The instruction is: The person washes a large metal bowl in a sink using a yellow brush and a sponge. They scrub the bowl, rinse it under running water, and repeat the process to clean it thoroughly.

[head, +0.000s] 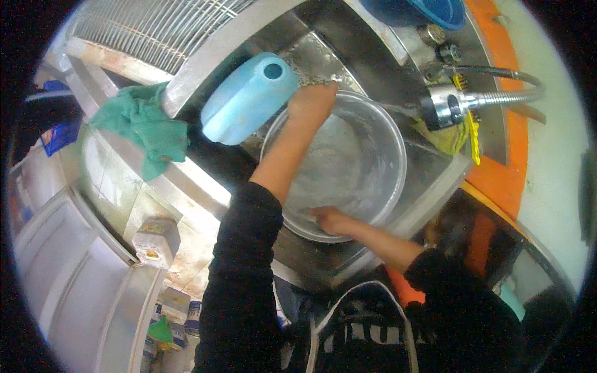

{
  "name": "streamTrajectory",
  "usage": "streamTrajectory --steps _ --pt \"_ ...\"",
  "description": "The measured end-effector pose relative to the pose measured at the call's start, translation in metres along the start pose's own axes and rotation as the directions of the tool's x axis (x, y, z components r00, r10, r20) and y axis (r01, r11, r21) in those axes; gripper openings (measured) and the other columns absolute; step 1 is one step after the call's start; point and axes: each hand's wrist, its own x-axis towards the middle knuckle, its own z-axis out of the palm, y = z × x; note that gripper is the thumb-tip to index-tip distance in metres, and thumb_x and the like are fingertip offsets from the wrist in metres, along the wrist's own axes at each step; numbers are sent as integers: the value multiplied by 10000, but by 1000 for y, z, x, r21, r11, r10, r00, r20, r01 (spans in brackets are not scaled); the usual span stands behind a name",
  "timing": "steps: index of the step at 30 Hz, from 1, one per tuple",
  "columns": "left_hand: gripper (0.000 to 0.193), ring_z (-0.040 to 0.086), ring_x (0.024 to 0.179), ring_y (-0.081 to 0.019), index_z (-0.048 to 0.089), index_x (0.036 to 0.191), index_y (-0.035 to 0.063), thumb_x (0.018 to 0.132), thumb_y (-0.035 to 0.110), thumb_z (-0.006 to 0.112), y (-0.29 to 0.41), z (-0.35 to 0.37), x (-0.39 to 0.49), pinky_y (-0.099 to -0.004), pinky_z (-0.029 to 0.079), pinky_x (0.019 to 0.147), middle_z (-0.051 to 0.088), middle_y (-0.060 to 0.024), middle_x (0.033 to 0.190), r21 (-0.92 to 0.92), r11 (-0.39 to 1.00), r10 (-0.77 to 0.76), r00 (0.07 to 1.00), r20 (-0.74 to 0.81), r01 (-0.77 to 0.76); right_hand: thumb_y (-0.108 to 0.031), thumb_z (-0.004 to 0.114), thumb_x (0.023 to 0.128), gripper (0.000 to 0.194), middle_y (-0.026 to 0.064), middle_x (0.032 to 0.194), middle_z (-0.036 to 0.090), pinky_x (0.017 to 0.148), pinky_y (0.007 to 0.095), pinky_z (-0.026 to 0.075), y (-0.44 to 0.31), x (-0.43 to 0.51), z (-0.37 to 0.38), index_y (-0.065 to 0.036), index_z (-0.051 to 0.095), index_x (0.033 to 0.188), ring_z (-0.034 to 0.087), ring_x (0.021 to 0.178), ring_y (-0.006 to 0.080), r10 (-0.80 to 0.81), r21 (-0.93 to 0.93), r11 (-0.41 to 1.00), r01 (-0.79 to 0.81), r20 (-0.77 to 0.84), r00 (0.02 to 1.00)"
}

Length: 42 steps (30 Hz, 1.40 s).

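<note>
A wide round basin (373,163) sits in a stainless steel sink, its inside wet and shiny. My left hand (311,105) is curled over its far left rim, with the fingertips partly hidden. Beside that hand stands a light-blue plastic jug (242,105), its round mouth uncovered. At the near rim, my right hand (332,221) reaches over the inside of the basin, fingers pointing left. They are blurred, and their grip is unclear. A chrome pull-out spray head (440,107) on the right points toward the basin, with a stream of water in front of it.
A green cloth (144,126) hangs over the sink's left edge. Behind it lies a wire rack (149,32). A blue tub (419,11) stands at the back. A yellow-green cloth (447,133) lies under the faucet. On the tiled floor stands a whitish container (156,240).
</note>
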Motion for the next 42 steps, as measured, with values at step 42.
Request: streamTrajectory --steps 42 --pt "502 521 1255 -364 451 1358 -19 899 71 631 67 -67 -192 -426 381 1080 547 -244 1318 -585 808 -349 854 -385 66 -182 568 905 515 206 1087 693 763 513 561 -134 -80 -360 -79 491 1404 697 966 350 -107 -407 640 -652 -887 449"
